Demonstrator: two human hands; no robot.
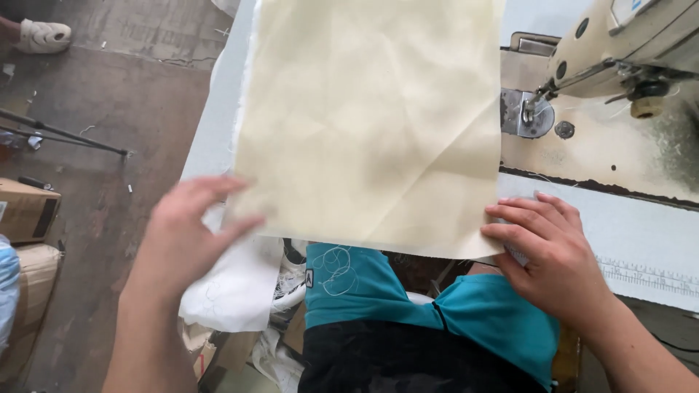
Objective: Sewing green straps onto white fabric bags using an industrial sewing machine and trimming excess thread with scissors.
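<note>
We find the cream cloth panel (pixel 371 124) spread flat on the pale table (pixel 211 138), likely so its near edge can be squared; sewing machine (pixel 619 44) beyond our right fingertips. Right hand (pixel 557 251): fingers flat, pressing the cloth's near right corner, not clenched. Left hand (pixel 182 240): fingers spread and released, tips just touching the near left edge.

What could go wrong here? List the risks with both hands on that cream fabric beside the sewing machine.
1. The cream fabric overhangs the near edge of the table; only fingertips of the left hand and right hand press on it, so it could slide off.
2. A diagonal crease runs near the right edge; it might get sewn in.
3. The presser foot sits close to the fabric's right edge, so fingers guiding it may stray near.
</note>
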